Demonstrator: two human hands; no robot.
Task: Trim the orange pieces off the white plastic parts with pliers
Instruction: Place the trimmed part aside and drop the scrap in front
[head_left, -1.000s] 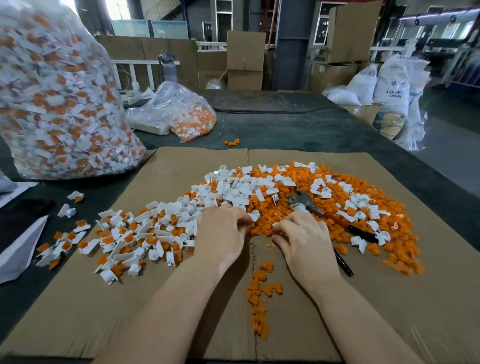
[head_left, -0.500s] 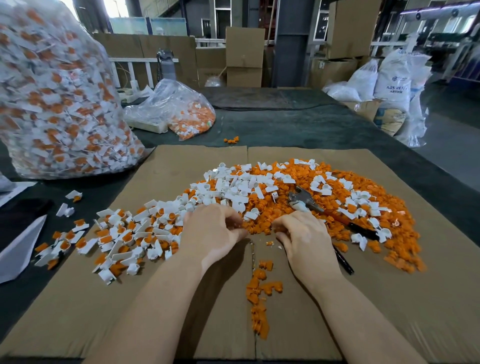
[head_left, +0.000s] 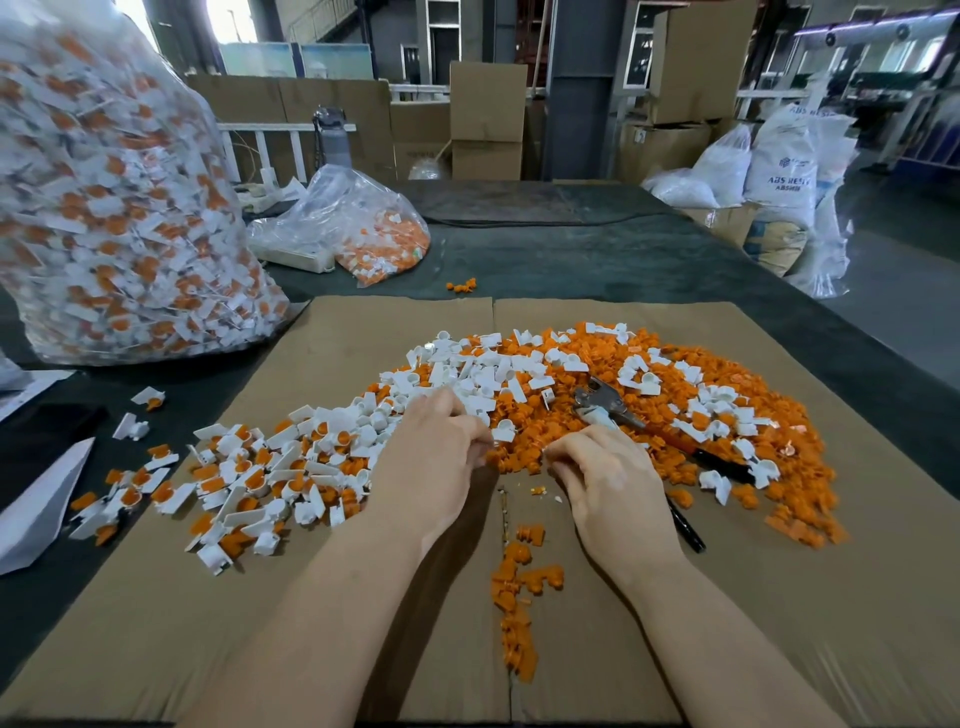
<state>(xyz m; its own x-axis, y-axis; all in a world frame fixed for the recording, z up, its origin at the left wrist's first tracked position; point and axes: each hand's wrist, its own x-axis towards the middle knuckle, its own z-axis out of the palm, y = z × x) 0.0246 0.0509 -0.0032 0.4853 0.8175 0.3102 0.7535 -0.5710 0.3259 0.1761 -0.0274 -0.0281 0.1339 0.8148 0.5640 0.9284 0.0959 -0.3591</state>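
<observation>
Hundreds of white plastic parts (head_left: 322, 462) with orange pieces still attached lie heaped on the cardboard sheet (head_left: 857, 597) at nine o'clock of the hands, and a mound of cut orange pieces (head_left: 613, 353) mixed with trimmed white parts spreads from twelve to three o'clock. Pliers (head_left: 608, 405) lie untouched on that mound at one o'clock of the right hand (head_left: 608, 473). Both hands rest near the middle of the sheet with fingers curled under; the left hand (head_left: 431, 457) may pinch something small, but what either hand holds I cannot tell. A black pen (head_left: 685, 530) lies just beside the right wrist. A trail of orange scraps (head_left: 519, 597) runs toward six o'clock. On the dark desk (head_left: 597, 254), a big clear bag of untrimmed parts (head_left: 104, 218) stands at ten o'clock, a smaller bag (head_left: 353, 228) at eleven
</observation>
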